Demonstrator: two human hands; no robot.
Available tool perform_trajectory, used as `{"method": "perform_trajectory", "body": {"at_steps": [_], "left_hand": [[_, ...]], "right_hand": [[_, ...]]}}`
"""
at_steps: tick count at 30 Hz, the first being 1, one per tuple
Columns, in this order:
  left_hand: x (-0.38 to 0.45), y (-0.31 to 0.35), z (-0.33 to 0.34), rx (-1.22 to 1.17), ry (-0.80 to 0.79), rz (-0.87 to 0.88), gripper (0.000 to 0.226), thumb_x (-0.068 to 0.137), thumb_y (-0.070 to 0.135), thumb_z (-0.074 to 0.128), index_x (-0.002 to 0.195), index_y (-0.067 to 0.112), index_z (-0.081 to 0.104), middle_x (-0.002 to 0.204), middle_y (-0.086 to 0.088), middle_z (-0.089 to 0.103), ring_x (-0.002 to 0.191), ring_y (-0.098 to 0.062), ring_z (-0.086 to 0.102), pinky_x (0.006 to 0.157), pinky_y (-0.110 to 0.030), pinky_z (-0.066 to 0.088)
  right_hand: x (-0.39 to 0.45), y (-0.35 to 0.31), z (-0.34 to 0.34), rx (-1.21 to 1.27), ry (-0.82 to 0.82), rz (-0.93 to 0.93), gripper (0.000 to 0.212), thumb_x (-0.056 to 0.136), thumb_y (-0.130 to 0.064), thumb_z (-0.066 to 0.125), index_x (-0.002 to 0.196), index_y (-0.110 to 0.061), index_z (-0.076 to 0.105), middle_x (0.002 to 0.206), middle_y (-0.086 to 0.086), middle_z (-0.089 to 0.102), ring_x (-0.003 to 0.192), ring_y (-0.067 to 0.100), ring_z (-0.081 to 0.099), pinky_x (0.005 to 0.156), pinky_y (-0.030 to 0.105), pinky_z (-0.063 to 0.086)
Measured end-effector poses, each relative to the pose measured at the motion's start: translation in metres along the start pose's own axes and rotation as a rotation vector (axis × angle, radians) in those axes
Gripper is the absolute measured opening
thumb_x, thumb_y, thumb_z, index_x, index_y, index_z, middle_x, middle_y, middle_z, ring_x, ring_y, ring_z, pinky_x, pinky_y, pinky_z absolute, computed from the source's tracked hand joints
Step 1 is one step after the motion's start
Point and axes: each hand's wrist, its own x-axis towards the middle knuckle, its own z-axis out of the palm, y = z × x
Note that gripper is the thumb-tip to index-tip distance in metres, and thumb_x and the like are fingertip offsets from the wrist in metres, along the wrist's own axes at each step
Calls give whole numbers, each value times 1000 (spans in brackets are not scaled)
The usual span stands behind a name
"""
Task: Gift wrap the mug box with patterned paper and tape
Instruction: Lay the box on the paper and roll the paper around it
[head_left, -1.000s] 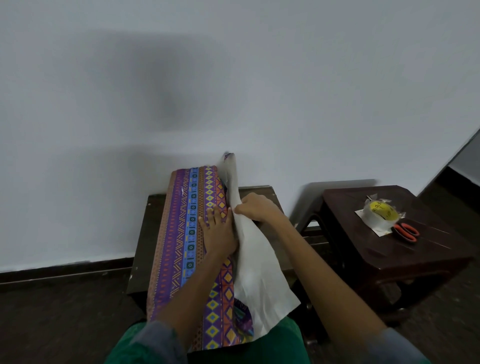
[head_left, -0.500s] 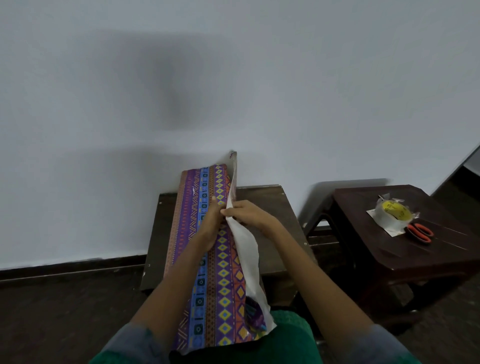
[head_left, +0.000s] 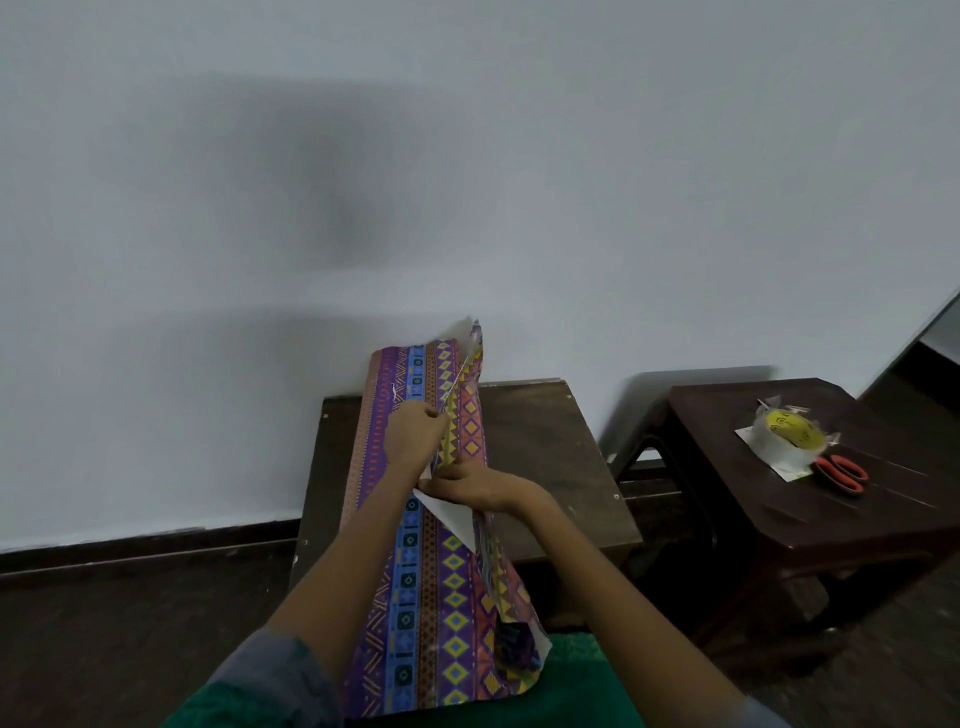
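Pinching the paper (head_left: 415, 597) edge, the left hand (head_left: 415, 434) sits farther up the sheet; its grip is closed on the raised flap. The right hand (head_left: 480, 486) holds the same edge nearer the person — fingers curled round it, white underside showing just below. Paper lies lengthwise over the surface (head_left: 540, 457), its near end reaching the lap; the box is not visible. Tape (head_left: 787, 434) and scissors (head_left: 841, 473) lie touching on the stool (head_left: 779, 514) to the right — well apart from both hands.
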Motion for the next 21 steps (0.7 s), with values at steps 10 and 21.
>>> {"method": "perform_trajectory", "body": {"at_steps": [10, 21], "left_hand": [[16, -22, 1, -356, -133, -337, 35, 86, 32, 53, 96, 1, 65, 93, -11, 67, 89, -29, 64, 86, -42, 51], [52, 5, -16, -266, -288, -226, 34, 89, 40, 58, 100, 7, 59, 88, -8, 66, 79, -22, 65, 73, -33, 51]], "right_hand": [[3, 15, -7, 101, 413, 39, 32, 99, -24, 39, 117, -3, 55, 119, 16, 56, 111, 29, 53, 89, 34, 42], [62, 48, 27, -370, 562, 89, 140, 36, -74, -47, 150, -7, -1, 158, 11, -6, 146, 22, -8, 115, 36, -10]]}}
